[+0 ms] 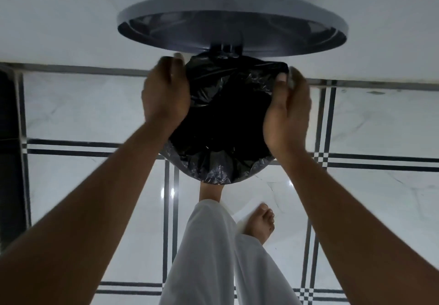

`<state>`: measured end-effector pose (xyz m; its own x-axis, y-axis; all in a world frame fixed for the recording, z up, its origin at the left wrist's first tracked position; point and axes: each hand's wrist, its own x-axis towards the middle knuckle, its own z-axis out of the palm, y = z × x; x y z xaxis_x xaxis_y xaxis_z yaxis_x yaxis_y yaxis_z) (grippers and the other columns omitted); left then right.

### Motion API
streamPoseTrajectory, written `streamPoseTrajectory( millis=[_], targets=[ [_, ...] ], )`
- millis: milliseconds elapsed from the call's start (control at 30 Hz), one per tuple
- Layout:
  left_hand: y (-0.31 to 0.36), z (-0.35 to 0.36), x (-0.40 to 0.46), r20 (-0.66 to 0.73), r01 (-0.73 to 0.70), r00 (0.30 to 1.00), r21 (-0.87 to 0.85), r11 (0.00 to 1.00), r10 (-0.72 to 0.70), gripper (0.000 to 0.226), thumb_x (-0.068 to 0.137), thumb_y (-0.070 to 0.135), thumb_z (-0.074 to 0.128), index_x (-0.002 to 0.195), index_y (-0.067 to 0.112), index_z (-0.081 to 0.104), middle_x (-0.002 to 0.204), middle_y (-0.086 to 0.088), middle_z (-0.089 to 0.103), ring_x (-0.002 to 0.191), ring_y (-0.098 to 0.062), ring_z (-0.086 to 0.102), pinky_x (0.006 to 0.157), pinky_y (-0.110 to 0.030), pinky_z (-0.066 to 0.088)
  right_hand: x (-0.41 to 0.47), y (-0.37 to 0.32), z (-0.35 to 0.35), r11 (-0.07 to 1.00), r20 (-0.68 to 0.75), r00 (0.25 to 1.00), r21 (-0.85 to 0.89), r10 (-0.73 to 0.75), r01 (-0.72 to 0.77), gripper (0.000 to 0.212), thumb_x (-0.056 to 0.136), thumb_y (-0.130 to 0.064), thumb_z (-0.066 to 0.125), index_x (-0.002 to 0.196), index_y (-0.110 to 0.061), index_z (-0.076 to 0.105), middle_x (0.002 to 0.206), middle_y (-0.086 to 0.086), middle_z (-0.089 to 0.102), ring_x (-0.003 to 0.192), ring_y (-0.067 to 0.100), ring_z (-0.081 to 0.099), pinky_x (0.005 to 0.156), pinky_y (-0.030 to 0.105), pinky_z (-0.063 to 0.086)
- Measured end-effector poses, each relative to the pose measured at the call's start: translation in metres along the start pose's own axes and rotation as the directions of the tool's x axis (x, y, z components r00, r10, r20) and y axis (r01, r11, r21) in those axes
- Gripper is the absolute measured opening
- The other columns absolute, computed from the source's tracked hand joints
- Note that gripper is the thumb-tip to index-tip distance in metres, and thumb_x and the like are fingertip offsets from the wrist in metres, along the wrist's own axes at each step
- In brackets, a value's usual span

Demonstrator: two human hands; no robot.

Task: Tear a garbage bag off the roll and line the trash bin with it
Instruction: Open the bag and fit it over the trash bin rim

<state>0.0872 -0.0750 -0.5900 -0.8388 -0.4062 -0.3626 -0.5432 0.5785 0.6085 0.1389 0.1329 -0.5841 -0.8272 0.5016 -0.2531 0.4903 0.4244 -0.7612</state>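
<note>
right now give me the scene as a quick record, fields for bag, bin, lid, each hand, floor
bag: black garbage bag spread over the bin's mouth, its edge folded over the near rim
bin: almost wholly hidden under the bag
lid: grey round lid raised open behind the bag
left hand: left hand grips the bag's left edge
right hand: right hand holds the bag's right edge
floor: white tiled floor with dark stripes

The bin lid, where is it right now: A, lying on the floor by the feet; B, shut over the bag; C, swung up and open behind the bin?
C: the grey lid stands raised behind the bin, above the black bag that both hands are spreading.
</note>
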Motion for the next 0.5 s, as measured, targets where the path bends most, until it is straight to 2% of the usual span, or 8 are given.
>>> streamPoseTrajectory(
  millis=[100,200,267,300,333,367,433,500],
  targets=[
    [0.007,0.012,-0.002,0.276,-0.069,0.961,0.263,0.962,-0.006,0.059,0.114,0.056,0.024,0.135,0.021,0.067,0.14,-0.016,0.07,0.129,-0.043,0.062,0.112,-0.056,0.045,0.002,0.006,0.01,0.991,0.289,0.953,-0.117,0.092,-0.06,0.061,0.118,-0.058,0.025,0.158,-0.025,0.058,0.154,-0.001,0.067,0.141,0.019,0.061,0.117,0.037,0.042],
    [0.016,0.02,0.034,0.431,-0.016,0.887,0.384,0.923,-0.163,0.044,0.117,0.029,0.034,0.147,0.009,0.06,0.15,-0.029,0.06,0.139,-0.048,0.057,0.118,-0.054,0.042,0.03,0.012,0.014,0.91,0.34,0.854,-0.279,0.393,-0.308,0.075,0.12,-0.059,0.011,0.163,-0.016,0.055,0.156,0.014,0.065,0.144,0.035,0.06,0.118,0.04,0.041],
    [0.021,0.018,0.054,0.507,0.074,0.82,0.365,0.928,-0.265,0.036,0.113,0.019,0.042,0.134,0.003,0.067,0.135,-0.026,0.063,0.119,-0.043,0.066,0.107,-0.043,0.051,0.046,0.014,0.016,0.823,0.322,0.759,-0.275,0.566,-0.497,0.086,0.116,-0.068,0.01,0.162,-0.011,0.055,0.156,0.018,0.064,0.143,0.037,0.06,0.125,0.046,0.042],
    [0.022,0.017,0.061,0.527,0.14,0.797,0.314,0.939,-0.295,0.031,0.111,0.02,0.045,0.118,0.002,0.07,0.119,-0.022,0.061,0.097,-0.037,0.067,0.09,-0.036,0.052,0.052,0.015,0.015,0.789,0.325,0.719,-0.253,0.614,-0.56,0.089,0.114,-0.071,0.011,0.163,-0.011,0.055,0.155,0.017,0.064,0.142,0.038,0.06,0.126,0.049,0.041],
    [0.02,0.017,0.068,0.511,0.202,0.796,0.281,0.938,-0.324,0.027,0.109,0.022,0.048,0.103,0.006,0.068,0.11,-0.018,0.058,0.082,-0.031,0.062,0.077,-0.031,0.048,0.055,0.017,0.015,0.774,0.33,0.701,-0.224,0.633,-0.593,0.089,0.114,-0.072,0.014,0.162,-0.011,0.055,0.153,0.015,0.066,0.14,0.037,0.062,0.126,0.05,0.042],
    [0.018,0.015,0.073,0.463,0.253,0.816,0.254,0.934,-0.347,0.023,0.107,0.025,0.051,0.1,0.009,0.066,0.107,-0.017,0.06,0.081,-0.029,0.062,0.073,-0.03,0.047,0.056,0.016,0.014,0.775,0.322,0.707,-0.203,0.63,-0.599,0.086,0.114,-0.071,0.017,0.159,-0.01,0.058,0.147,0.013,0.068,0.136,0.036,0.063,0.125,0.05,0.044],
    [0.014,0.009,0.072,0.26,0.313,0.899,0.181,0.932,-0.353,0.029,0.103,0.032,0.056,0.116,0.01,0.071,0.12,-0.014,0.074,0.106,-0.032,0.073,0.09,-0.035,0.057,0.049,0.016,0.007,0.815,0.223,0.783,-0.18,0.58,-0.552,0.078,0.115,-0.065,0.024,0.145,-0.008,0.068,0.132,0.01,0.071,0.127,0.033,0.065,0.118,0.048,0.048],
    [0.012,-0.007,0.055,0.032,0.327,0.943,0.097,0.94,-0.331,0.034,0.101,0.034,0.052,0.111,0.008,0.073,0.126,-0.018,0.077,0.119,-0.038,0.071,0.096,-0.042,0.055,0.032,0.017,-0.001,0.844,0.084,0.844,-0.158,0.529,-0.513,0.08,0.106,-0.071,0.029,0.129,-0.008,0.072,0.126,0.012,0.071,0.125,0.034,0.065,0.112,0.048,0.051]
  ],
)
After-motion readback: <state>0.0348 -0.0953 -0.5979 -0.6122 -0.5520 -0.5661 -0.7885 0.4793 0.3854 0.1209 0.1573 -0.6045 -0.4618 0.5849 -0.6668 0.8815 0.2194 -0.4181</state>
